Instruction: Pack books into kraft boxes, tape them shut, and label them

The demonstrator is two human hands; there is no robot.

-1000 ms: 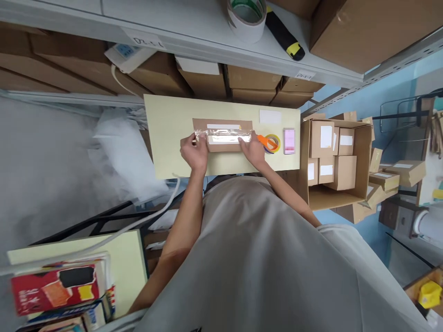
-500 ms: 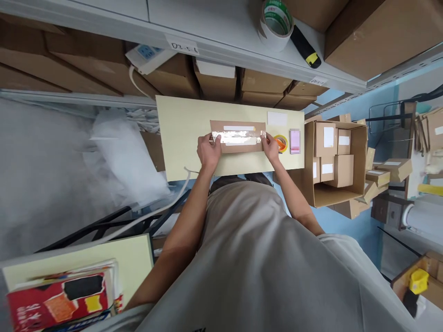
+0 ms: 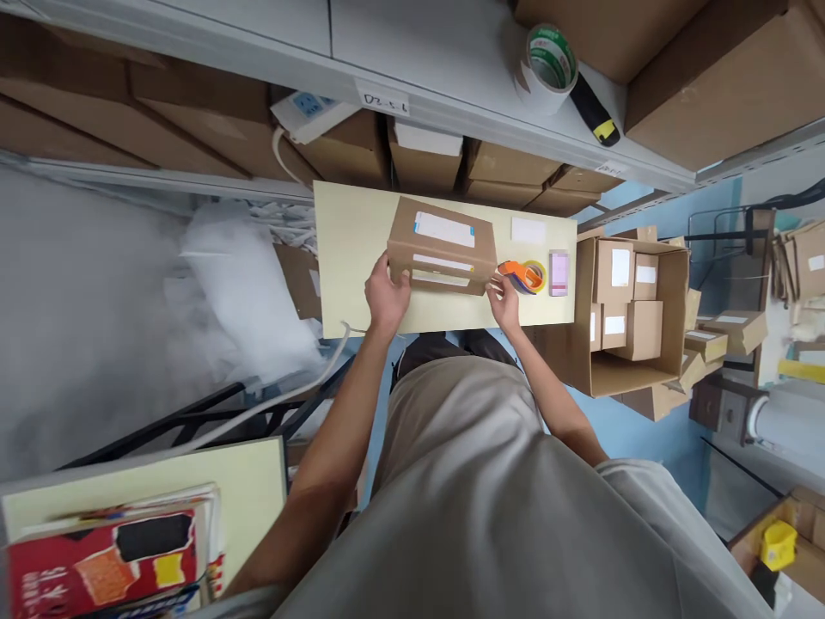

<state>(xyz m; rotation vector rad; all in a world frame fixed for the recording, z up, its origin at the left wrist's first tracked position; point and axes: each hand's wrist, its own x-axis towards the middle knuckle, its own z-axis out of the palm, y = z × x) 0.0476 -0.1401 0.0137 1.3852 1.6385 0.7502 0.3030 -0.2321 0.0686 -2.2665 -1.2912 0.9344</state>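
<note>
In the frame's middle, our left hand (image 3: 388,301) pinches a brown box (image 3: 444,246); we can't tell if our right hand's fingers (image 3: 493,284) pinch too.

Held box (image 3: 444,241): underside + back hidden, label print too small to read. L fingers (image 3: 380,266) partly hidden behind box's left end; R fingers (image 3: 497,285) at its near right corner, can't tell if gripping or just touching. Tape roll (image 3: 542,277) nr desk's (image 3: 354,232) right end part-hidden by orange holder (image 3: 516,272). Phone (image 3: 559,273) by desk's right edge: screen txt illegible. Open carton (image 3: 635,376) past that edge: can't see what's under small boxes (image 3: 644,330). Red packet (image 3: 103,563) blurred, cut off at btm. Big carton (image 3: 735,94) on shelf (image 3: 444,43) cut off up top.
</note>
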